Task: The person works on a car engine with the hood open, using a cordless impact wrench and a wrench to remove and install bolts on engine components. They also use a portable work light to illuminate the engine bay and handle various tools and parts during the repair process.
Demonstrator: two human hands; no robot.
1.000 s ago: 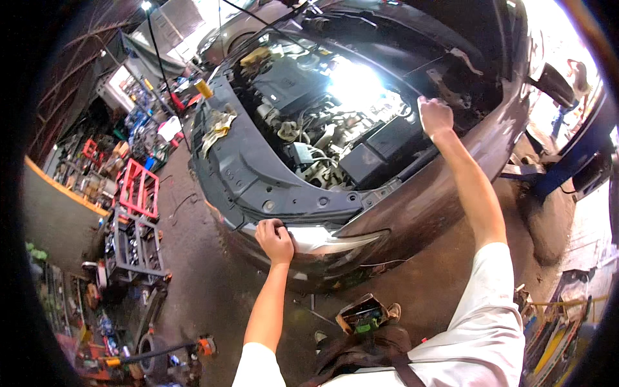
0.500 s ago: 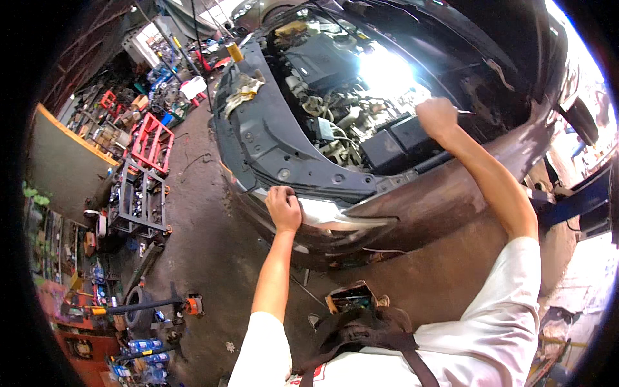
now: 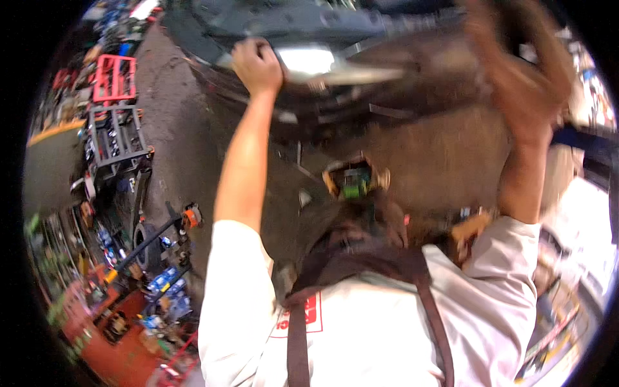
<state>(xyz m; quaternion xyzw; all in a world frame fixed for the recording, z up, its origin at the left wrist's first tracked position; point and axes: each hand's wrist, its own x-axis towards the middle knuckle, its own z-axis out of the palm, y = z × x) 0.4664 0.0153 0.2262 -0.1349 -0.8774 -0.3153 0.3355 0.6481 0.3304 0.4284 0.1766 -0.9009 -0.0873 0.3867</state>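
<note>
My left hand [image 3: 259,68] is curled at the front edge of the car, right beside the bright headlight [image 3: 309,60]. Its thumb and forefinger bend round a small dark gap, and whatever the fingers may hold is hidden. Raised at the upper right is my right hand [image 3: 525,90], large and smeared by motion. Its thumb and fingers look apart, and no object shows between them. Behind it lies the brown fender [image 3: 445,64]. The dark panel [image 3: 225,19] at the car's front is blurred at the top of the view.
On the floor below the bumper stands an open box [image 3: 353,180] with green items inside. To the left are a red metal frame [image 3: 116,77], a grey metal rack [image 3: 119,135] and a tyre [image 3: 147,245]. A blue lift arm [image 3: 583,142] juts in from the right.
The view has tipped down, leaving the engine bay mostly out of sight. My right hand, earlier a fist over the engine bay near a thin rod, has come back nearer and spread.
</note>
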